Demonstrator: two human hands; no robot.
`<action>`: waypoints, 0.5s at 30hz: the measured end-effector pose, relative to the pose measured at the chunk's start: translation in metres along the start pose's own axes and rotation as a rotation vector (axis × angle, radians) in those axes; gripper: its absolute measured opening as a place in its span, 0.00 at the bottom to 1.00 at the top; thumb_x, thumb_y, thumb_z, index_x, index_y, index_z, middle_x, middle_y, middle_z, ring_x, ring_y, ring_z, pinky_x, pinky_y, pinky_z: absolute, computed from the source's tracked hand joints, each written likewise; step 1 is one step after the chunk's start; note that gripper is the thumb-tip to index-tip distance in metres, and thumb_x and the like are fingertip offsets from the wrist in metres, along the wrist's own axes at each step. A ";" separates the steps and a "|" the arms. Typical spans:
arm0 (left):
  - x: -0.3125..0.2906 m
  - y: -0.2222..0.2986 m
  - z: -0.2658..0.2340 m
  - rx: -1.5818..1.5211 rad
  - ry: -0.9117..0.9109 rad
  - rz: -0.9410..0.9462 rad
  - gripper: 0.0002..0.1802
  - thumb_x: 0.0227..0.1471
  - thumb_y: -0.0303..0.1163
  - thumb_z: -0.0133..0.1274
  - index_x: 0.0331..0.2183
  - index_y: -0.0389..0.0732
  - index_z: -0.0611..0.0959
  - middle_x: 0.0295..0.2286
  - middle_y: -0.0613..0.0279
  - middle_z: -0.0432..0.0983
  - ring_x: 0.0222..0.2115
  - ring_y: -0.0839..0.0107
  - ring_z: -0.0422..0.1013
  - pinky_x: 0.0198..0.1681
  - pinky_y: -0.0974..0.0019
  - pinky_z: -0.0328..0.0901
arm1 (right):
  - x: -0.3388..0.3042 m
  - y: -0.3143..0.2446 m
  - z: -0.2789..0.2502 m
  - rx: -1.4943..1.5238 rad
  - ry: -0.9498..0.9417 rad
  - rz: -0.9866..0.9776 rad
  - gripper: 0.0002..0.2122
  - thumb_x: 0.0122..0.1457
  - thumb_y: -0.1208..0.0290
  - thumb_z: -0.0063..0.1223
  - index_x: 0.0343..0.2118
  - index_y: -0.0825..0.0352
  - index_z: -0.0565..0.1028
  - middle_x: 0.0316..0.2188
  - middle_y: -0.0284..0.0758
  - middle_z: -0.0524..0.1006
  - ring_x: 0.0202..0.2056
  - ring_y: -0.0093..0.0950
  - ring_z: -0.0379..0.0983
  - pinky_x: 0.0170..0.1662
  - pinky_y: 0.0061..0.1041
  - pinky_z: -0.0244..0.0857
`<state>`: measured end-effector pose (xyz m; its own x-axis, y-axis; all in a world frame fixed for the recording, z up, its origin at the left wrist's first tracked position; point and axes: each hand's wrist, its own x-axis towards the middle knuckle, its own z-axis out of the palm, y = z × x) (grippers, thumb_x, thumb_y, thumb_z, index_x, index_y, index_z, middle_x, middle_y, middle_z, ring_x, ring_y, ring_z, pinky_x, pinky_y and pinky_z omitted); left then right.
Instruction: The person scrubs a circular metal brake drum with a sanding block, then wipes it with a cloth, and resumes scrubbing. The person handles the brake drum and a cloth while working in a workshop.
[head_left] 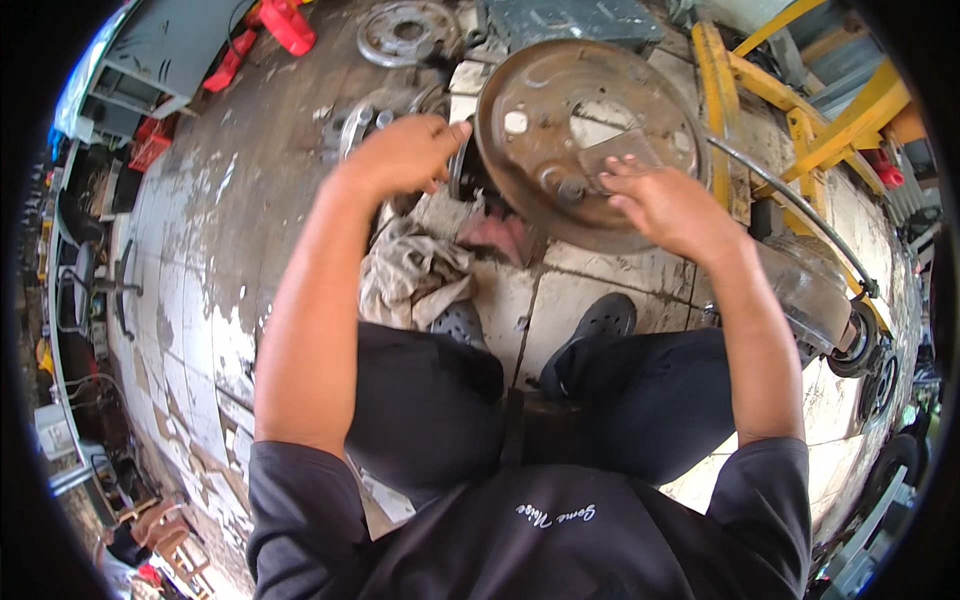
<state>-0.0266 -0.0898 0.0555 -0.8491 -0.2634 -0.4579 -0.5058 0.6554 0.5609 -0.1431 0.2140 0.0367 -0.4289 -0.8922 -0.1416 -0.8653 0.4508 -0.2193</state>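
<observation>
In front of me stands a large round, rusty brake backing plate [530, 95], tilted, with several holes in its face. My left hand [405, 155] is at its left rim, fingers curled, the index fingertip against the edge. Pressed to the plate's face, right of centre, is a brown-grey square sheet that looks like sandpaper [625, 150]. The fingers of my right hand [675, 205] lie over its lower part. Behind the left hand are metal parts [360, 125], partly hidden. A crumpled grey rag [410, 275] and a pink cloth [497, 235] lie below the plate.
A yellow metal frame [715, 90] rises at the right, with a metal axle housing [805, 285] beside it. A flanged round wheel part [400, 35] and a grey metal box [570, 20] are at the back. Red containers [287, 25] sit far left on the worn tiled floor [190, 290].
</observation>
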 end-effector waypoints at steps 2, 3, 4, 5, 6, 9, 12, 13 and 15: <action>-0.031 -0.003 -0.013 -0.074 -0.057 -0.044 0.28 0.64 0.55 0.44 0.43 0.38 0.79 0.33 0.57 0.81 0.32 0.70 0.78 0.32 0.65 0.70 | -0.007 -0.004 -0.016 0.094 -0.074 0.086 0.14 0.65 0.65 0.48 0.47 0.67 0.79 0.52 0.44 0.76 0.54 0.43 0.72 0.58 0.39 0.65; -0.042 -0.014 -0.019 -0.062 -0.095 -0.046 0.27 0.64 0.55 0.44 0.43 0.39 0.79 0.33 0.58 0.81 0.32 0.71 0.78 0.32 0.66 0.70 | -0.008 -0.007 -0.023 0.141 -0.110 0.127 0.13 0.65 0.66 0.48 0.44 0.67 0.80 0.49 0.45 0.78 0.51 0.44 0.74 0.55 0.39 0.67; -0.049 -0.021 -0.024 -0.054 -0.135 -0.029 0.27 0.64 0.55 0.45 0.43 0.40 0.79 0.34 0.58 0.81 0.33 0.72 0.78 0.32 0.67 0.69 | -0.010 -0.009 -0.033 0.137 -0.131 0.175 0.13 0.65 0.66 0.48 0.43 0.67 0.81 0.46 0.45 0.79 0.48 0.45 0.75 0.53 0.40 0.68; -0.054 -0.031 -0.023 -0.022 -0.227 -0.042 0.28 0.63 0.56 0.46 0.45 0.38 0.78 0.36 0.58 0.81 0.34 0.72 0.77 0.33 0.65 0.70 | -0.012 -0.008 -0.043 0.129 -0.150 0.232 0.12 0.65 0.66 0.48 0.42 0.67 0.81 0.44 0.46 0.80 0.46 0.46 0.76 0.51 0.41 0.68; -0.058 -0.048 -0.015 0.013 -0.320 -0.051 0.30 0.63 0.56 0.46 0.47 0.37 0.77 0.39 0.57 0.81 0.34 0.72 0.77 0.34 0.64 0.71 | -0.015 -0.006 -0.048 0.122 -0.167 0.294 0.12 0.65 0.67 0.48 0.41 0.66 0.81 0.41 0.47 0.80 0.43 0.47 0.76 0.48 0.42 0.69; -0.057 -0.132 0.037 -0.013 -0.355 -0.126 0.26 0.60 0.51 0.52 0.49 0.38 0.80 0.38 0.56 0.82 0.35 0.70 0.79 0.38 0.61 0.72 | -0.031 0.014 -0.056 0.122 0.082 0.337 0.11 0.65 0.67 0.49 0.41 0.66 0.81 0.37 0.49 0.80 0.41 0.48 0.76 0.46 0.42 0.68; -0.046 -0.236 0.129 0.153 0.008 0.025 0.29 0.52 0.50 0.59 0.48 0.39 0.80 0.39 0.45 0.80 0.40 0.52 0.77 0.45 0.55 0.70 | -0.033 0.020 -0.065 0.120 0.307 0.458 0.12 0.66 0.65 0.48 0.42 0.65 0.80 0.36 0.49 0.80 0.41 0.50 0.75 0.45 0.43 0.68; -0.043 -0.267 0.165 0.178 0.068 0.017 0.32 0.50 0.51 0.60 0.51 0.41 0.79 0.42 0.44 0.79 0.47 0.49 0.74 0.49 0.54 0.68 | -0.033 0.024 -0.064 0.133 0.384 0.501 0.12 0.66 0.64 0.47 0.42 0.65 0.80 0.36 0.49 0.80 0.41 0.50 0.75 0.45 0.43 0.68; -0.037 -0.288 0.221 0.269 0.059 -0.115 0.32 0.48 0.50 0.61 0.54 0.49 0.78 0.51 0.48 0.73 0.52 0.47 0.70 0.54 0.44 0.63 | -0.034 0.034 -0.055 0.115 0.409 0.513 0.12 0.67 0.64 0.46 0.43 0.63 0.79 0.38 0.49 0.80 0.42 0.51 0.75 0.46 0.44 0.68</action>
<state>0.1844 -0.1118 -0.2417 -0.7997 -0.3828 -0.4625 -0.5478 0.7805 0.3012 -0.1724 0.2577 0.0874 -0.8625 -0.4922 0.1175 -0.5016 0.8009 -0.3270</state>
